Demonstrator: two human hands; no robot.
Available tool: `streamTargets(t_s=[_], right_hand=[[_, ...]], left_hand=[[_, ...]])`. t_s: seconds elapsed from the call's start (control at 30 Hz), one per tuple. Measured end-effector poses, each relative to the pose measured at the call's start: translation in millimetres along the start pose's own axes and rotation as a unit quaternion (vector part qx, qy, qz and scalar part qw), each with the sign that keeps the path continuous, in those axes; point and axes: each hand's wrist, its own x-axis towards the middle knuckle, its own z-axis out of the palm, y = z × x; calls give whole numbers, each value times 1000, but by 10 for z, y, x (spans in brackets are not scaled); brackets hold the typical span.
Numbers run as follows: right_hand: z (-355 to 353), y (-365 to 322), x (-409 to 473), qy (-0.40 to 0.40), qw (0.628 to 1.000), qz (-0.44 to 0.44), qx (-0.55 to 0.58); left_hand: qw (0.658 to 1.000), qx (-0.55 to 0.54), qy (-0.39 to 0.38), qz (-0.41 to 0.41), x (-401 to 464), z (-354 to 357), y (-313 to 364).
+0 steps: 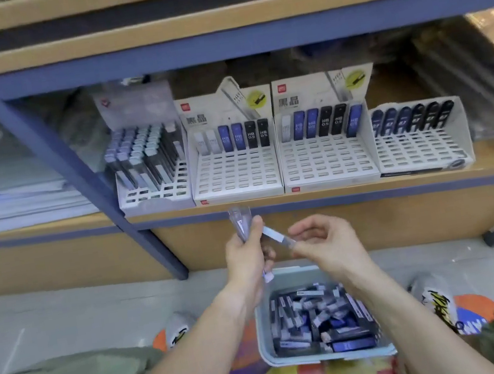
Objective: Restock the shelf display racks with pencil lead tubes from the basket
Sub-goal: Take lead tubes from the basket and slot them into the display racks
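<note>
1. Left hand (244,252) grips a small bunch of tubes (239,220), fingers curled round them; the bunch stands roughly upright, top ends poking above the fist, just below the shelf edge (337,193).
2. Right hand (322,241) pinches one single tube (276,236) at its right end, other fingers loosely spread. The tube's long axis runs up-left to down-right, its far end touching or nearly touching the left hand (blur, cannot tell which).
3. Basket (265,339) sits on the floor directly below both hands, between the person's knees, still holding plenty of lead tubes (322,320) lying every which way.
4. Four display racks on the shelf, straight ahead and above the hands. The left rack (157,198) is partly filled; the two middle racks (237,172) (328,157) and the right rack (420,146) hold only a back row, front slots bare.
5. Key relation: the slots take tubes standing up, so the right hand's slanted tube likely needs tilting upright before going in. The middle racks lie nearest, up and forward of the right hand.
6. Judged progress: early, most slots unfilled.
</note>
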Motion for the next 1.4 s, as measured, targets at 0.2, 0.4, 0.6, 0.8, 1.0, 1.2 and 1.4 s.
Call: streamTargets(t_s=[0.2,0.4,0.6,0.8,1.0,1.2,1.4], right_hand=[[383,-845,97,66,981,-142,111],[785,-1354,235,36,968,-218,116],[1276,-1438,484,52,963,-225,136],[1565,-1402,792,79,949,-302,35],[1660,-1303,1043,64,919,-381,-79],[1714,-1224,1138,39,908,-406,-97],[1708,-1209,1113,16,899,-424,-105]], left_hand=[[995,-11,14,94,-156,-515,1053],[992,-12,31,124,-100,-1061,1528],[995,-84,20,50,138,-1419,1580],[990,-138,3,27,376,-1605,1606],[994,-101,39,35,413,-1680,1592],[998,-46,37,30,398,-1725,1543],[998,-22,38,42,399,-1737,1520]])
